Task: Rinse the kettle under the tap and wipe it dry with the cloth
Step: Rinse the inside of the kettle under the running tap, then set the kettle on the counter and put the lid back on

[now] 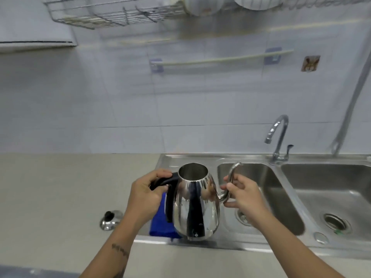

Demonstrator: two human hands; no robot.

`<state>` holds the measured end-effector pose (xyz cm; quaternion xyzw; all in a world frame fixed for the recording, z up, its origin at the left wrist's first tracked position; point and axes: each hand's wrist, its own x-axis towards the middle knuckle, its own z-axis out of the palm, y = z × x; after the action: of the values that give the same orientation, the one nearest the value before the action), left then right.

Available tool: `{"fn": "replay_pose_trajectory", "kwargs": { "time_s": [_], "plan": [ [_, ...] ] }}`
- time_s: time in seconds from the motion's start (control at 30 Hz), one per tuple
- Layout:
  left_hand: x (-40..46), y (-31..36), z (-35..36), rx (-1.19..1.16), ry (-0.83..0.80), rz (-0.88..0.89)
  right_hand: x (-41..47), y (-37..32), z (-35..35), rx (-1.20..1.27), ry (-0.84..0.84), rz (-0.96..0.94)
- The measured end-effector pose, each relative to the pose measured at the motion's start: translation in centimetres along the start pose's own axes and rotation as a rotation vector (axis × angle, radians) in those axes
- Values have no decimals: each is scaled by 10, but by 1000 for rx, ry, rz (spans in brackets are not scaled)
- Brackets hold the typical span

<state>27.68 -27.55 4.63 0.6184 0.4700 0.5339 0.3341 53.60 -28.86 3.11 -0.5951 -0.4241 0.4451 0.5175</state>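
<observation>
- The round steel lid with a black knob (111, 220) lay on the grey bench (60, 197), probably put aside so water could enter.
- The left hand (145, 194) gripped the black handle.
- The shiny pear-shaped steel kettle (195, 205) was upright and open, over the sink's edge, hiding part of the folded blue cloth (160, 223).
- The right hand (244, 194) held the thin curved spout, likely for steadiness.
- The chrome tap (278, 135) stood near, with no water visible.

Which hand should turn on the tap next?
Probably the right hand: it pinches only the spout, nearest the tap. The left hand grips the kettle handle and can carry it.
</observation>
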Motion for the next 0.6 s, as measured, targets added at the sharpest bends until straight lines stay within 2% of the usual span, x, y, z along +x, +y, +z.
{"fn": "replay_pose_trajectory", "kwargs": {
  "time_s": [0.23,0.37,0.5,0.6],
  "plan": [
    [46,-67,-144,-21,-24,28,17,9,166,71,74,4],
    [74,-101,-213,14,25,56,25,5,252,100,109,33],
    [103,-126,-258,44,47,95,35,-4,309,105,127,44],
    [115,-140,-274,12,79,57,49,-9,338,100,130,55]
  ]
}}
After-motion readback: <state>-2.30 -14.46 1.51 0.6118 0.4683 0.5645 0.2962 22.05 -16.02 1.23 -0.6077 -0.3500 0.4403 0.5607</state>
